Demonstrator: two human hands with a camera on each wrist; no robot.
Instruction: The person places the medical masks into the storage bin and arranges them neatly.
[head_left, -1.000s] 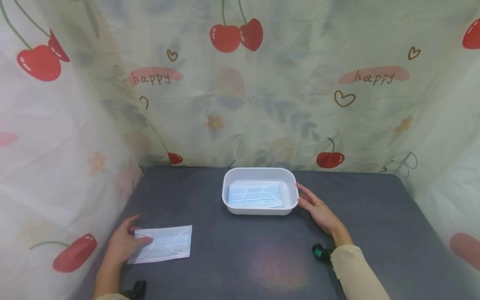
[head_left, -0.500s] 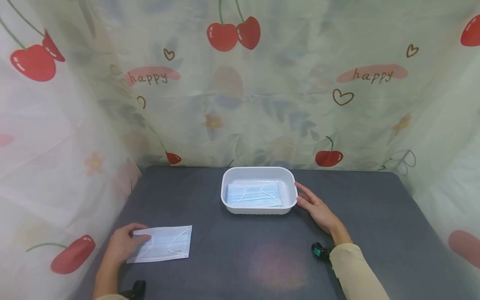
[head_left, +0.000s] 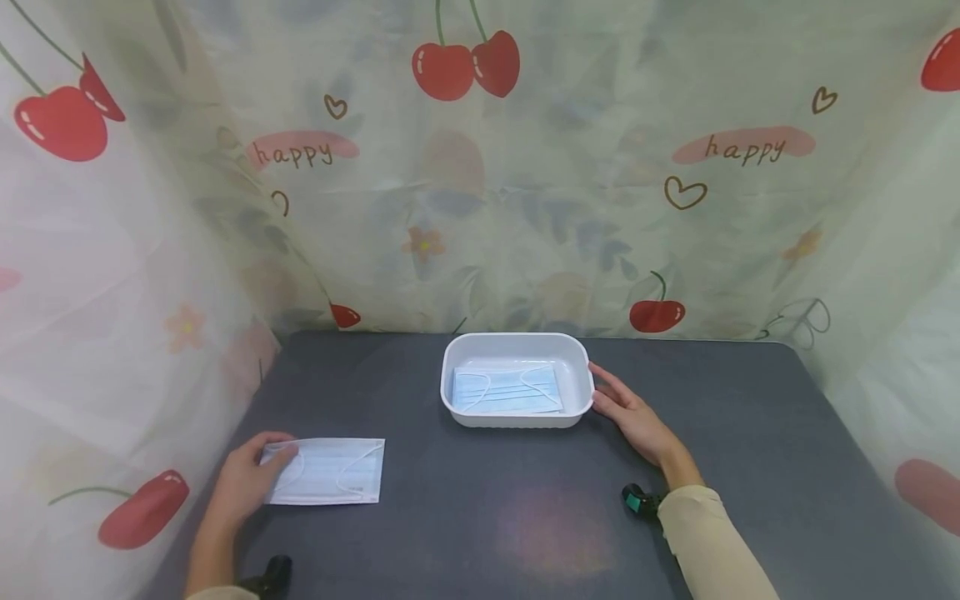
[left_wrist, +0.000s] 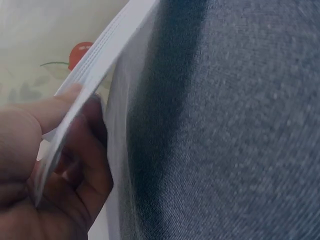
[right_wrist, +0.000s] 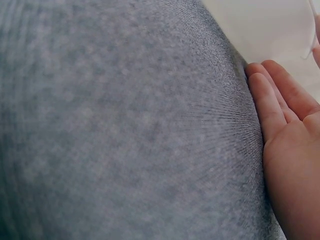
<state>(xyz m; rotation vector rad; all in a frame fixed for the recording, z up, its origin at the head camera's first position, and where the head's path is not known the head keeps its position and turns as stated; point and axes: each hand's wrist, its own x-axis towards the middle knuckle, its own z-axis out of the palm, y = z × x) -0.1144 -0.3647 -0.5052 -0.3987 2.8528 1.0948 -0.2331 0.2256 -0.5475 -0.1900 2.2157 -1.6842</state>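
My left hand [head_left: 240, 477] pinches a light-blue face mask [head_left: 327, 472] by its left end, thumb on the near face and fingers behind it. In the left wrist view the mask [left_wrist: 102, 57] is seen nearly edge-on, tilted up from the table with a shadow beneath it. Its white ear loops show in the head view. At the back middle stands a white plastic tray [head_left: 517, 421] with a blue face mask [head_left: 506, 393] lying flat inside; whether more lie under it I cannot tell. The straight fingers of my right hand [head_left: 639, 423] touch the tray's right side.
A dark grey cloth-like tabletop [head_left: 450, 517] lies under everything. A pale curtain [head_left: 525, 208] printed with cherries closes off the back and both sides. Each wrist carries a black strap [head_left: 641, 502], the right one with a green patch.
My left fingers have closed on the mask's left end, and the mask has risen and shifted slightly away from me. The right hand and tray stay put.
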